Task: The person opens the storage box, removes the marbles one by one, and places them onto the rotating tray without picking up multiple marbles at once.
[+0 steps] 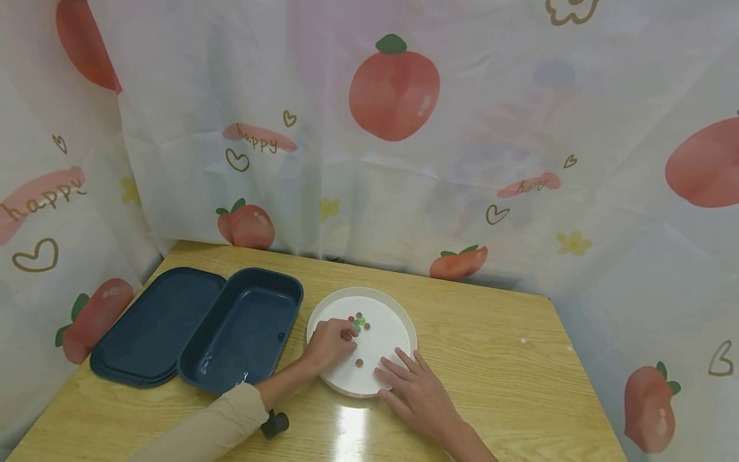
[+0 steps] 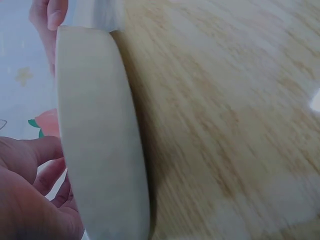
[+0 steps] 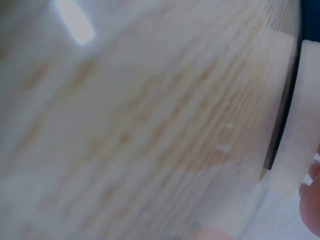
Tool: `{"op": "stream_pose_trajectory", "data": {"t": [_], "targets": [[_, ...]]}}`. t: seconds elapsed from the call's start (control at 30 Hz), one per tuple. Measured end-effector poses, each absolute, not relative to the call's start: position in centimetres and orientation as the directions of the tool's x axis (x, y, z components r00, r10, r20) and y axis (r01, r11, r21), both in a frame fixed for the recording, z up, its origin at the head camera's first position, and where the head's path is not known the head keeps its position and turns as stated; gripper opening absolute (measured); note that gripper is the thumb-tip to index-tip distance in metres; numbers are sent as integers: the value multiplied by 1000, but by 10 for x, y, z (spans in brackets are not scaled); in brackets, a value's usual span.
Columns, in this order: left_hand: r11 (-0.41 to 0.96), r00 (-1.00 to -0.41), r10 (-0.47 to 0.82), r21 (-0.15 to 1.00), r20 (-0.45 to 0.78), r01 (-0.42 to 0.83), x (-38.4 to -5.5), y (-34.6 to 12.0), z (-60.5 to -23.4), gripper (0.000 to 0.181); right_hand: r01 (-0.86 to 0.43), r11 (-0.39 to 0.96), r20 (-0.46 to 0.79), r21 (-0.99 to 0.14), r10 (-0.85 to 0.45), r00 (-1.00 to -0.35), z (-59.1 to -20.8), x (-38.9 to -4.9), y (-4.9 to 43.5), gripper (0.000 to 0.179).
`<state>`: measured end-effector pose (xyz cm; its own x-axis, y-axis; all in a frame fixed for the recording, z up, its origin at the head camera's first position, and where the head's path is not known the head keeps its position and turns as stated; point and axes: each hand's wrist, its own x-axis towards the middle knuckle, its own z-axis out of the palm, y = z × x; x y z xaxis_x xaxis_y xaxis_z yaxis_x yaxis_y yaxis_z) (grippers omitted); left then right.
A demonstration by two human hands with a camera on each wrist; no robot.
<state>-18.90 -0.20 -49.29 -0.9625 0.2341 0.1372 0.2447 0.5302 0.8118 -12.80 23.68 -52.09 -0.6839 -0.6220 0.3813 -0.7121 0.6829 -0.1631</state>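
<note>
A round white tray [image 1: 375,385] with a raised rim stands on the table. Several small glass marbles [image 1: 362,321], green, grey, red and brown, are bunched in its upper middle, and a lone brown marble [image 1: 360,363] sits lower down. My left hand [image 1: 329,346] reaches over the tray's left rim, fingers bent and fingertips right at the bunch, thumb apart below them. My right hand [image 1: 418,394] lies across the lower right rim with its fingers spread. The left wrist view shows the tray's outer wall [image 2: 100,135] beside the left hand [image 2: 40,185].
Left of the tray stands a dark blue rectangular box [image 1: 242,321], with one dark marble [image 1: 281,336] inside. Its matching lid [image 1: 156,327] lies further left. A small black object [image 1: 274,425] is under the left forearm. Printed curtains [image 1: 323,212] hang around the wooden table [image 1: 491,359].
</note>
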Motion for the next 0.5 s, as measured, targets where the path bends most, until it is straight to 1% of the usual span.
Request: {"op": "stream_pose_trajectory", "data": {"t": [0.2, 0.5], "targets": [[504, -958, 222, 819, 182, 273, -189, -2, -478, 12, -713, 685, 388, -149, -623, -679, -521, -128, 238, 35], [419, -950, 247, 863, 190, 281, -183, -16, -439, 15, -715, 681, 395, -155, -621, -677, -520, -127, 236, 36]]}}
